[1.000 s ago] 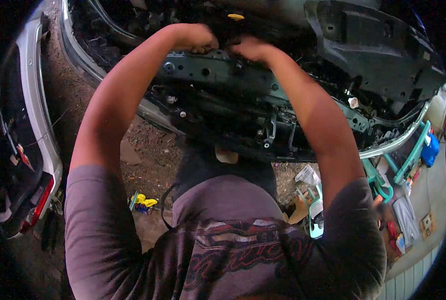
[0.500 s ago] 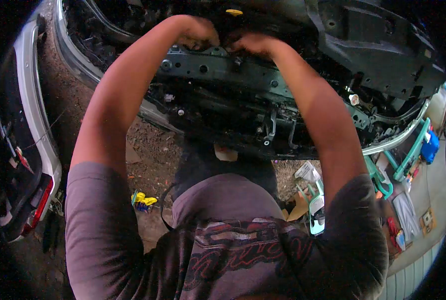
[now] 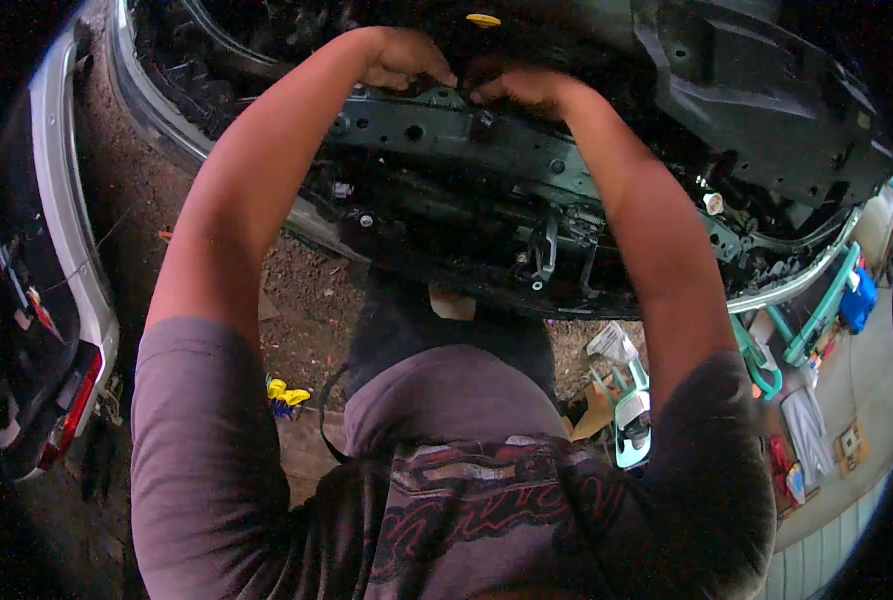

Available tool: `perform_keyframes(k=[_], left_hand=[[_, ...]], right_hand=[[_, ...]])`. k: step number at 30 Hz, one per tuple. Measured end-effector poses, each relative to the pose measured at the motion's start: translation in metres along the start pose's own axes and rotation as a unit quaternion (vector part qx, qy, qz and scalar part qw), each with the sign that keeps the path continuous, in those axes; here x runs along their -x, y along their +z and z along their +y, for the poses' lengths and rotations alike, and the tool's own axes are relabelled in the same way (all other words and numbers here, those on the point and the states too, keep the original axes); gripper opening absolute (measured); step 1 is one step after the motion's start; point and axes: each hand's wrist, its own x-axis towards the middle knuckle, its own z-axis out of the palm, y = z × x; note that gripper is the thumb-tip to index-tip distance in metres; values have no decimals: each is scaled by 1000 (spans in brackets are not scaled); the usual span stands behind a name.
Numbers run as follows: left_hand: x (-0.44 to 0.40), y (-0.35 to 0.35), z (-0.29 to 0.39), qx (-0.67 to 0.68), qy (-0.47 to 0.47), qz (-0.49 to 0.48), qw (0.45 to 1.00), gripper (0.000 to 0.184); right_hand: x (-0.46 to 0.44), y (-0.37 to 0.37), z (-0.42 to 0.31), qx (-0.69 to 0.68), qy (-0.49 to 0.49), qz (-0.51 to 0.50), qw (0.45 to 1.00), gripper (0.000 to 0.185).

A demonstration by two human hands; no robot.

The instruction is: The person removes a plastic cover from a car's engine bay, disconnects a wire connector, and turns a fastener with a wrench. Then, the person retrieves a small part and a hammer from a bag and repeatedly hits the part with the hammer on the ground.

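Observation:
My left hand (image 3: 406, 60) is bent over the upper edge of a dark metal crossbeam (image 3: 386, 140) at the front of an opened car. Its fingers are curled together, their tips at a small raised bracket (image 3: 444, 97). Just to the right, my right hand (image 3: 526, 87) reaches in from the other side with fingers closed and tips close to the same bracket. The two hands are a short gap apart. Whatever either hand pinches is too small and dark to make out.
A yellow cap (image 3: 483, 20) shows in the engine bay behind my hands. A detached bumper (image 3: 71, 230) with a red lamp lies at left. Yellow gloves (image 3: 288, 392) lie on the ground. Teal trim pieces (image 3: 824, 310) and a blue object (image 3: 859, 300) are at right.
My left hand has moved slightly right, its fingertips nearer the bracket. My right hand has shifted a little to the right. The view has moved slightly.

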Motion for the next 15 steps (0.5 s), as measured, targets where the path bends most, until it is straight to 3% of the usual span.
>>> perform_keyframes(k=[2, 5, 9, 11, 14, 15], left_hand=[[1, 1, -3, 26, 24, 0, 999, 34], [-14, -4, -18, -61, 106, -39, 992, 50], [-3, 2, -8, -75, 67, -8, 995, 67], [6, 4, 3, -65, 52, 1, 997, 69], [23, 8, 28, -102, -14, 11, 995, 54], [29, 12, 36, -48, -53, 37, 997, 47]], right_hand=[[4, 1, -5, 8, 6, 6, 1000, 34], [3, 2, 1, -32, 19, -12, 999, 35], [3, 1, -4, 43, 59, 12, 997, 37], [7, 1, -12, 54, 50, 9, 997, 38], [9, 0, -18, 77, 58, 4, 995, 41], [9, -2, -17, 77, 59, 4, 995, 41]])
